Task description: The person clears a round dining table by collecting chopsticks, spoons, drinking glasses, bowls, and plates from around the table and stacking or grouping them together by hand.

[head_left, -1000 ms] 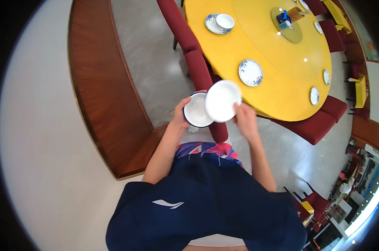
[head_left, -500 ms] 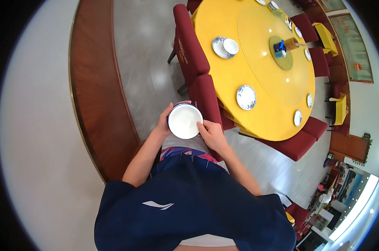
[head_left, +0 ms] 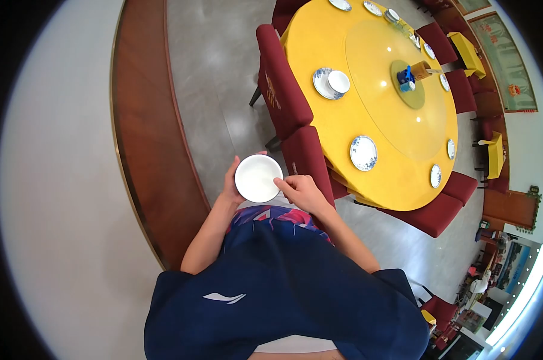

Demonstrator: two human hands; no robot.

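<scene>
Below the red chairs, in front of my body, a white bowl (head_left: 258, 179) is held with its opening up. My left hand (head_left: 231, 183) wraps round its left side, some fingertips showing at the far rim. The right rim is pinched by my right hand (head_left: 298, 191), with the thumb inside the bowl. Whether a second bowl is nested beneath cannot be seen. Nearest on the yellow round table (head_left: 337, 129) lies a blue-patterned plate (head_left: 363, 153). Farther along, a white bowl (head_left: 338, 81) stands on another patterned plate (head_left: 321, 84).
Red chairs (head_left: 285, 84) stand between me and the table. At the table's middle, a green round mat (head_left: 410, 99) bears a wooden box (head_left: 421, 70) and blue items. More plates lie around the far edge. A brown wooden panel (head_left: 148, 120) runs along the left.
The bowl in my right hand has come down onto the one in my left hand, and only one opening now shows. The view has shifted, with the table now lower in it.
</scene>
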